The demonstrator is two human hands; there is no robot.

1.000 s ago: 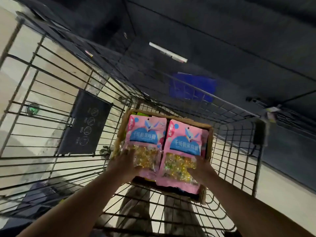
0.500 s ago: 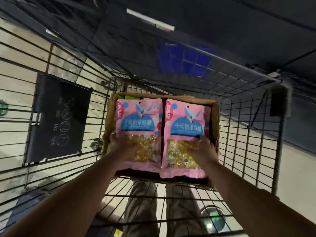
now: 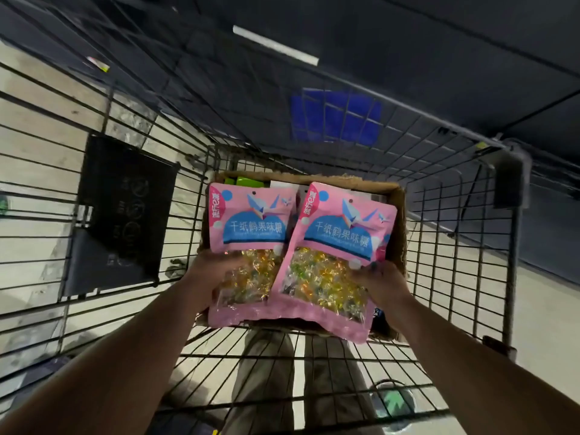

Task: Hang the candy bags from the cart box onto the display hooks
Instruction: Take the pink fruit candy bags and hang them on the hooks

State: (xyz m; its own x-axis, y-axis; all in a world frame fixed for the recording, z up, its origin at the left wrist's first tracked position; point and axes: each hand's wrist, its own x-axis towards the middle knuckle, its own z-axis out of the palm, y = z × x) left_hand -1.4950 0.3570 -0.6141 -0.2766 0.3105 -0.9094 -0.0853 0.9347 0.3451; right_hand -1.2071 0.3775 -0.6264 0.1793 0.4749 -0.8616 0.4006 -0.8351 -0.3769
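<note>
While in the hands' grip (left hand (image 3: pixel 211 275), right hand (image 3: pixel 383 287)), candy bags (image 3: pixel 251 229) lengthwise outward, hang-holes (image 3: pixel 253 193) farthest.

The left hand (image 3: pixel 213 277) and right hand (image 3: pixel 381 287) are bare, the forearms (image 3: pixel 131 350) too; the legs wear loose grey-olive trousers (image 3: pixel 266 372).

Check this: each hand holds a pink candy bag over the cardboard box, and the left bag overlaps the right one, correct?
Not quite. The head view shows the right bag lying over the edge of the left bag, not under it. The rest stands: left hand and right hand each hold one over the cardboard box.
</note>
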